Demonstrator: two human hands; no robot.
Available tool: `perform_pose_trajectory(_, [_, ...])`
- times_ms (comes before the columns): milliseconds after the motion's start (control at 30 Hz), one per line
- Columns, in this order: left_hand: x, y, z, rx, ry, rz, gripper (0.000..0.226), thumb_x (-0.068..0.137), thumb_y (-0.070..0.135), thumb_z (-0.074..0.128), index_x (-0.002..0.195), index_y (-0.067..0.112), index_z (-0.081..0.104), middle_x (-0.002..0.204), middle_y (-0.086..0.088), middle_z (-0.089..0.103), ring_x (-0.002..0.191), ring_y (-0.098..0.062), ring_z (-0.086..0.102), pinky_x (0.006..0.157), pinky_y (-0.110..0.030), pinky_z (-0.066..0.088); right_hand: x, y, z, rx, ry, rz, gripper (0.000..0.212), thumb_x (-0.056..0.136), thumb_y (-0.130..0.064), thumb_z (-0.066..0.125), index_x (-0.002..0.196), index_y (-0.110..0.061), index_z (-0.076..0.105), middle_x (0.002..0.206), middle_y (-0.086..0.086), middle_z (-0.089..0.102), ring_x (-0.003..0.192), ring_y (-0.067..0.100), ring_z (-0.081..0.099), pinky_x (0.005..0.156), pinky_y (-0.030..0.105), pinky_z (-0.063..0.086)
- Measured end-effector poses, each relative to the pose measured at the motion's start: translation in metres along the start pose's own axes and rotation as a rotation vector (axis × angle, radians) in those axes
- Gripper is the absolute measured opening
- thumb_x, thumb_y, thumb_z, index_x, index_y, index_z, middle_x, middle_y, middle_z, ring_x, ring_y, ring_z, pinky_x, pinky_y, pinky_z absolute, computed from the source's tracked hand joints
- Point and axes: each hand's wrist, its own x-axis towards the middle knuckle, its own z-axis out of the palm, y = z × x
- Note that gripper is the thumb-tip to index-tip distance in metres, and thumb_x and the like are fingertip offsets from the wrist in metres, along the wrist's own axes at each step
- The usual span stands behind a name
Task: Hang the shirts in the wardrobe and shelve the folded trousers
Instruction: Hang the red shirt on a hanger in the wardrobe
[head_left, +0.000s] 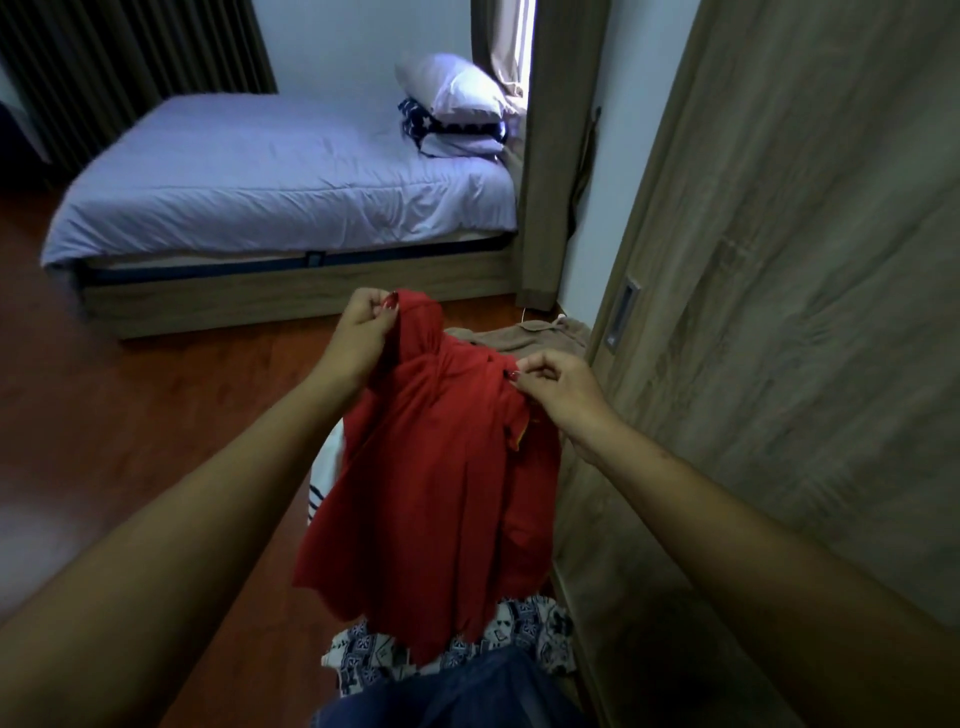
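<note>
While both hands (363, 332) (558, 387) pinch it, red shirt (441, 478) hangs beside wardrobe door (779, 260)

Both arms are extended forward, bare from forearm to fingertips. The left forearm (182, 493) enters from the lower left corner of the view and rises toward the centre. The right forearm (753, 519) enters from the lower right and angles inward.

The left hand (363, 332) is raised higher than the right, with fingers curled and thumb pressed against them, pinching the upper edge of a red shirt (441, 467). The right hand (556, 384) is palm down and knuckles up, its fingertips and thumb pinching the same shirt at its top. The two hands are apart. Nails on both hands are painted red.
</note>
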Motion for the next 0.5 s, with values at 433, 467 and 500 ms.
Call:
perform_pose_trajectory(433, [-0.118,0.197,0.097,-0.29,-0.654,0.416,0.016,0.09,0.011,0.05,0.105,0.005,0.052,0.094,-0.016,0.054,0.081,-0.024,0.049,0.067,-0.024,0.039,-0.145,-0.069,-0.134,-0.005,0.118,-0.263,0.018,0.085,-0.015,0.066,0.102,-0.009,0.061,0.091,-0.003,0.064,0.081,0.006,0.059,0.068,0.017,0.049])
perform_pose_trajectory(467, [-0.126,0.205,0.104,-0.242,-0.68,0.446,0.01,0.088,0.013,0.051,0.097,0.01,0.053,0.085,-0.009,0.056,0.072,-0.016,0.049,0.062,-0.02,0.037,-0.154,-0.08,-0.14,0.021,0.135,-0.299,0.026,0.084,-0.018,0.067,0.108,-0.011,0.059,0.1,-0.001,0.065,0.088,0.008,0.059,0.072,0.018,0.05])
perform_pose_trajectory(500, [-0.142,0.217,0.118,-0.203,-0.724,0.495,0.004,0.089,0.013,0.051,0.091,0.015,0.053,0.075,0.003,0.056,0.063,-0.005,0.047,0.055,-0.014,0.035,-0.17,-0.091,-0.152,0.014,0.173,-0.342,0.034,0.083,-0.022,0.067,0.114,-0.014,0.057,0.109,0.001,0.064,0.096,0.01,0.058,0.078,0.019,0.051])
